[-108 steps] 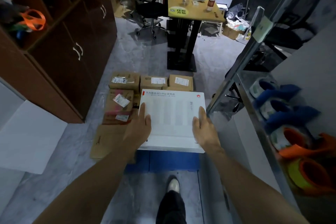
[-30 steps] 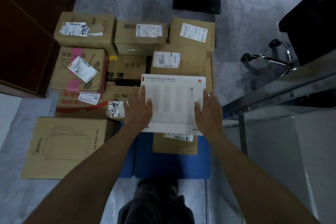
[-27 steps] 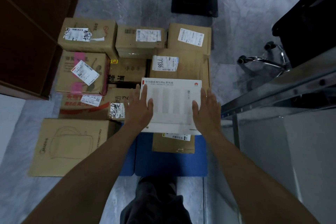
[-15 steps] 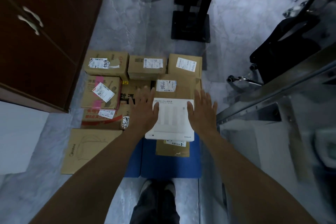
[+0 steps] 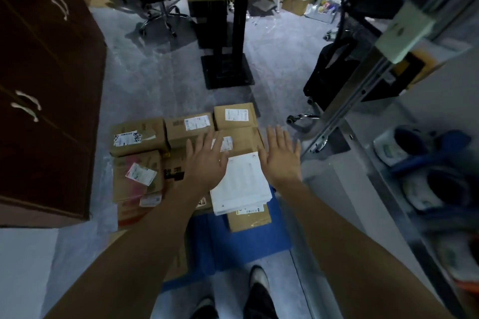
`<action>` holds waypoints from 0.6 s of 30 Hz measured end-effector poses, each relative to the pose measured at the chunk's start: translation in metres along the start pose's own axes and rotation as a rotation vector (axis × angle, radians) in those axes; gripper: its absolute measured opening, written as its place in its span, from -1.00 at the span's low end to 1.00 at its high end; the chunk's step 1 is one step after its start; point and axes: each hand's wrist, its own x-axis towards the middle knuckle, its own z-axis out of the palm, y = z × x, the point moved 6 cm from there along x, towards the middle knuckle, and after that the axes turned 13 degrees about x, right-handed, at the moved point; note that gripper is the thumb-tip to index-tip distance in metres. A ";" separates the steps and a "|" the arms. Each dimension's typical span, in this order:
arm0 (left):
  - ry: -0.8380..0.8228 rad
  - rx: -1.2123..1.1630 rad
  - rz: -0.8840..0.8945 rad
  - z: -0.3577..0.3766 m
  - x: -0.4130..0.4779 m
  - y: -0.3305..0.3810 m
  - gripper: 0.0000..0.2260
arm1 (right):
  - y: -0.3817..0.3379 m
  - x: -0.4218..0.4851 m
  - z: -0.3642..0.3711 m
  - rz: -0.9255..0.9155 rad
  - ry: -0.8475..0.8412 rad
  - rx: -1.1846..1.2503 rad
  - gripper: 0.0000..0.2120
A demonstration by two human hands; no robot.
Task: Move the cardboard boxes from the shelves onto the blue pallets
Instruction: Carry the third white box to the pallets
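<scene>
A flat white box lies on top of a brown cardboard box on the blue pallet. Several more labelled cardboard boxes cover the rest of the pallet behind and to the left. My left hand hovers with straight spread fingers just left of the white box. Just right of the box, my right hand is spread the same way. Neither hand holds anything.
A dark wooden cabinet stands at the left. A metal shelf frame with tape rolls runs along the right. A desk on a black pedestal and office chairs stand behind the pallet. My feet are at the pallet's near edge.
The white box was carried down onto the stack and let go. Both hands have lifted off it with fingers spread, and the view has risen and tilted up.
</scene>
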 end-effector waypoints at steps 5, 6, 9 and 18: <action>0.016 -0.006 0.172 -0.023 -0.024 0.020 -0.51 | -0.008 -0.054 -0.023 0.107 0.110 0.009 -0.43; 0.013 -0.019 0.202 -0.026 -0.029 0.025 -0.51 | -0.007 -0.066 -0.027 0.129 0.128 0.004 -0.43; 0.005 -0.028 0.290 -0.035 -0.046 0.046 -0.51 | 0.000 -0.105 -0.041 0.198 0.179 0.009 -0.43; 0.045 0.000 0.660 -0.056 -0.130 0.157 -0.50 | 0.057 -0.244 -0.077 0.431 0.295 0.024 -0.42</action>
